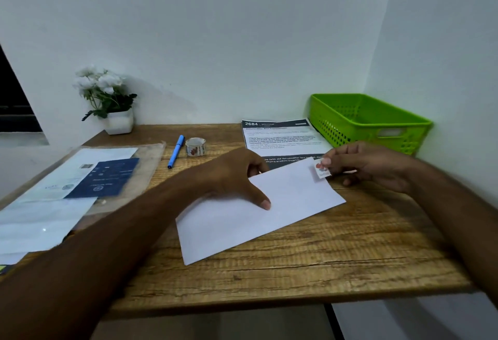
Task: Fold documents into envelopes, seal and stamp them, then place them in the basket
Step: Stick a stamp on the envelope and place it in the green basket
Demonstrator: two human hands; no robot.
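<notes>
A white envelope [258, 213] lies slanted on the wooden table [323, 264]. My left hand [237, 175] holds it at its upper edge, thumb flat on the top face and fingers tucked behind the far edge. My right hand [369, 167] pinches a small stamp [321, 170] with a red picture at the envelope's upper right corner. The green plastic basket [369, 121] stands at the back right corner; what is inside it is hidden by its wall.
A printed sheet [283, 137] lies in front of the basket. A tape roll [196, 146] and a blue pen [176, 151] sit mid-back. A clear folder with papers [80, 178] covers the left side. A potted white flower [107, 99] stands at the back left.
</notes>
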